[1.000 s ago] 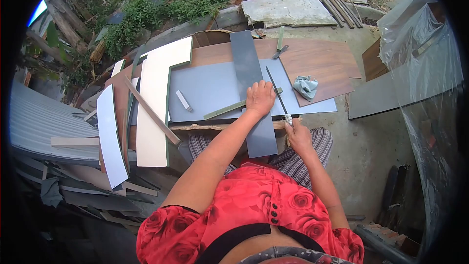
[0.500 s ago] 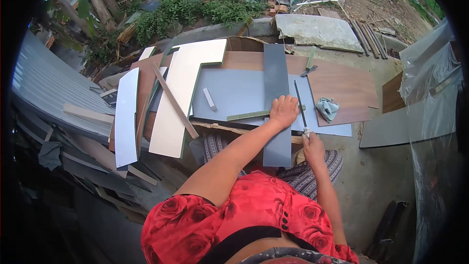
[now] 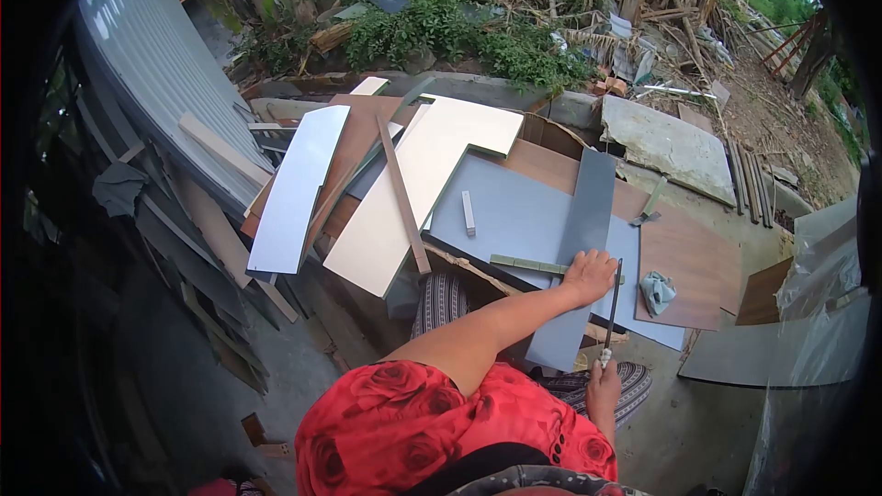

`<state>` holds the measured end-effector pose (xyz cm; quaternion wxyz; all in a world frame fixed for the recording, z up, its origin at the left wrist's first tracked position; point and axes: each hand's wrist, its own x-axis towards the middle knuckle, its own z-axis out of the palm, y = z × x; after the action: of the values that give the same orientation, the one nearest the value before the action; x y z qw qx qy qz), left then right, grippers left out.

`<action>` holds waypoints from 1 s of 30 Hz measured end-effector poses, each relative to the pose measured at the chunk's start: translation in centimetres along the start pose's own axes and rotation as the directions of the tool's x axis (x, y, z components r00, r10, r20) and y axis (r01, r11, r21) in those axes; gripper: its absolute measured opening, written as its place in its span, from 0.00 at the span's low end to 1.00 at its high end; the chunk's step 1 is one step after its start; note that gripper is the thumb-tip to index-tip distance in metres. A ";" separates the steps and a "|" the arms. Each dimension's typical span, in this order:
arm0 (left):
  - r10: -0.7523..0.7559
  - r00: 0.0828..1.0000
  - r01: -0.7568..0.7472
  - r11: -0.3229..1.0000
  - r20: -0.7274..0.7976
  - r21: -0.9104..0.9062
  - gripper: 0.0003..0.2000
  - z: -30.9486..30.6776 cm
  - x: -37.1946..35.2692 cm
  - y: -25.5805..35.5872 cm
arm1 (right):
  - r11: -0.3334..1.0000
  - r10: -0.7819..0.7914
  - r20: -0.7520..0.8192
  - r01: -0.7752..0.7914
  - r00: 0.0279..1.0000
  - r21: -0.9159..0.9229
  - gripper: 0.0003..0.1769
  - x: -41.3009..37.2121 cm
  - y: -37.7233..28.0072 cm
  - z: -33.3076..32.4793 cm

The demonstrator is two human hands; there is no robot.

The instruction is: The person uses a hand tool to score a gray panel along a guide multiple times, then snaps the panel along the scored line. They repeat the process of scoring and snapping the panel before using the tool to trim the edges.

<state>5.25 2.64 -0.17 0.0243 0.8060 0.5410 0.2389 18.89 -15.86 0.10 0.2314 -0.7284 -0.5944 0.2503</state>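
Observation:
My left hand (image 3: 589, 277) presses down on a long dark grey board (image 3: 588, 207), its fingers curled at the board's right edge. That board lies slanted across the work surface, its near end jutting toward my lap. A narrow green strip (image 3: 524, 263) runs up to my left wrist. In my right hand (image 3: 603, 388) is a narrow dark-bladed tool (image 3: 615, 298) with a whitish handle, held upright just right of the board. Its blade passes close beside my left fingertips. A light blue-grey panel (image 3: 505, 202) lies underneath, with a small pale block (image 3: 469, 214) on it.
A crumpled blue-grey cloth (image 3: 658, 293) rests on a brown wood panel (image 3: 684, 257) at right, near a metal-bladed tool with a green handle (image 3: 652, 202). Cream (image 3: 413, 193) and white (image 3: 301, 188) cut panels lie left under a brown stick (image 3: 401, 193). Clear plastic sheeting (image 3: 818, 312) hangs right.
The view has turned left, so the scene sits further right and lower. My left hand stays on the grey board; the bladed tool remains in my right hand beside it.

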 end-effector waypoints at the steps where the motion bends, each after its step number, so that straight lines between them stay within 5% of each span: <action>1: 0.005 0.999 -0.004 1.000 0.035 -0.030 0.07 -0.1 0.1 0.1 | 1.000 0.001 0.002 -0.001 1.000 -0.011 0.15 0.4 0.5 0.0; 5: 0.015 0.999 -0.015 1.000 0.046 -0.005 0.07 -0.3 0.0 0.2 | 0.992 -0.130 -0.052 0.130 0.990 -0.005 0.15 4.9 -0.5 -0.1; 9: 0.048 0.997 -0.048 0.999 -0.068 0.007 0.05 -0.1 -0.2 0.1 | 0.990 -0.100 -0.007 0.100 0.995 0.096 0.17 10.5 1.0 2.3; 15: 0.035 0.999 -0.036 0.995 -0.013 -0.089 0.06 -0.3 0.0 -0.3 | 0.982 -0.186 -0.112 0.185 0.976 -0.024 0.16 9.5 -0.1 2.7; 18: -0.039 0.996 0.060 0.960 0.082 -0.273 0.06 -1.0 0.9 -1.3 | 0.997 -0.071 -0.035 0.071 0.997 0.000 0.18 9.4 -1.6 1.9; 21: -0.070 0.996 0.034 0.867 -0.053 -0.498 0.07 -5.2 0.4 -2.1 | 1.000 0.003 0.009 -0.003 1.000 0.019 0.18 10.4 0.1 2.8; 22: -0.091 0.992 0.026 0.839 -0.093 -0.543 0.06 -7.6 0.3 -2.4 | 0.995 -0.095 -0.041 0.095 0.995 -0.004 0.17 10.7 0.6 3.2; 23: -0.116 0.985 0.020 0.805 -0.124 -0.593 0.06 -10.2 -0.1 -2.4 | 0.982 -0.187 -0.084 0.184 0.979 -0.038 0.17 10.5 1.5 3.4; 25: -0.158 0.982 0.175 0.585 0.100 -0.792 0.08 -17.5 -1.2 -2.3 | 0.988 -0.153 -0.084 0.151 0.985 -0.028 0.17 10.6 2.3 3.9; 27: -0.020 1.000 0.010 0.297 0.004 -0.955 0.10 -22.5 -2.9 -2.9 | 0.992 -0.125 -0.077 0.125 0.989 -0.004 0.17 10.5 2.1 3.8; 30: 0.099 0.924 -0.377 0.082 -0.369 -0.922 0.10 -33.0 -6.6 -1.0 | 0.989 -0.150 -0.072 0.149 0.986 -0.016 0.17 10.3 1.3 3.5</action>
<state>-11.11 -9.99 26.35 0.4513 0.6338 0.1074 0.6190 19.41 -5.88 -4.33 0.2674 -0.6915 -0.6398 0.2022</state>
